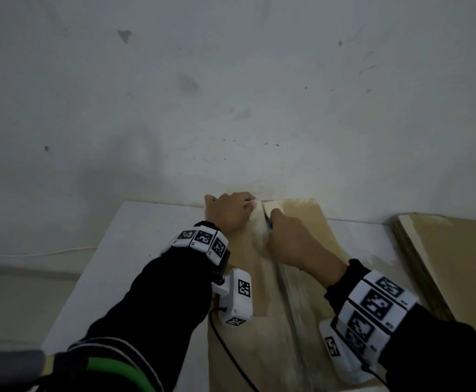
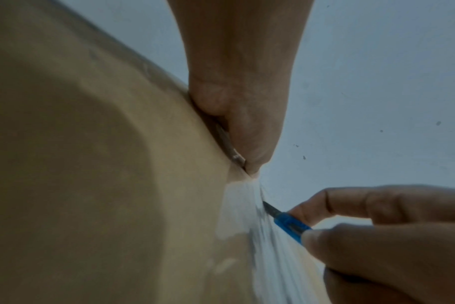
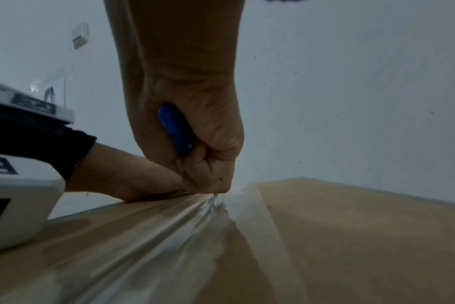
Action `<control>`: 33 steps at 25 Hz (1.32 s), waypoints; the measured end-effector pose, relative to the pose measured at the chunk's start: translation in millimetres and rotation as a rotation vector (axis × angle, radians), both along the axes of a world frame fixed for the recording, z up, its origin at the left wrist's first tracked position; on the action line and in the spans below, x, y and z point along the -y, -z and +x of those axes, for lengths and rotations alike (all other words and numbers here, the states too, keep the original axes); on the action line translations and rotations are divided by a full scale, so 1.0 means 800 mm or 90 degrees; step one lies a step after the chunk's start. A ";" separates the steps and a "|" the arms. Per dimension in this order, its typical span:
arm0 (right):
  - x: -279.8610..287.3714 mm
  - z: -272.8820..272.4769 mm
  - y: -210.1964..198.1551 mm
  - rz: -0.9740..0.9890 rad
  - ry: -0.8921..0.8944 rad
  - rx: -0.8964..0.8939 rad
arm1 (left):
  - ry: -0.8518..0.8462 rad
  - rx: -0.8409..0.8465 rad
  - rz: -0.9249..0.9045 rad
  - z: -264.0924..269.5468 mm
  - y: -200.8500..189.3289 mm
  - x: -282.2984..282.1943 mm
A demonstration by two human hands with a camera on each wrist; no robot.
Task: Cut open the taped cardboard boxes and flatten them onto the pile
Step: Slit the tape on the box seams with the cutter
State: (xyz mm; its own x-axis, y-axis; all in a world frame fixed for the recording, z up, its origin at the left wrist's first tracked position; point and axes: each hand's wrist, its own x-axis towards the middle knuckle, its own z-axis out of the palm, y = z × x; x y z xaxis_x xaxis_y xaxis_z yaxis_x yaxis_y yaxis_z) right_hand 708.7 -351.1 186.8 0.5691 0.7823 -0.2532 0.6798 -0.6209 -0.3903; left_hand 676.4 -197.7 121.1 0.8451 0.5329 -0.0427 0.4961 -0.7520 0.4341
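A brown cardboard box (image 1: 310, 222) lies on a white table (image 1: 134, 250), with clear tape (image 1: 290, 301) running along its middle seam. My left hand (image 1: 231, 210) grips the box's far edge, fingers (image 2: 242, 115) curled over it. Just to its right, my right hand (image 1: 290, 239) is fisted round a blue utility knife (image 1: 269, 224). The blade (image 2: 269, 207) pokes into the wrinkled tape (image 2: 242, 205) near the far end of the seam. In the right wrist view the knife handle (image 3: 174, 129) sticks out of the fist (image 3: 208, 133), and the tape (image 3: 169, 226) is puckered below it.
A pile of flattened cardboard (image 1: 452, 250) lies at the right end of the table. A scuffed white wall (image 1: 231, 108) rises directly behind the box. A black cable (image 1: 231, 355) trails from the left wrist camera over the box's near part.
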 end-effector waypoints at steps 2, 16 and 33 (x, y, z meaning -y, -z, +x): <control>0.004 0.000 0.000 0.002 0.006 -0.012 | -0.009 -0.008 0.012 0.001 0.000 0.001; 0.016 -0.012 -0.008 -0.083 -0.036 0.009 | -0.023 -0.022 0.016 -0.002 -0.008 0.007; 0.061 -0.049 -0.007 -0.136 -0.001 -0.062 | -0.008 -0.045 0.033 -0.005 -0.013 0.009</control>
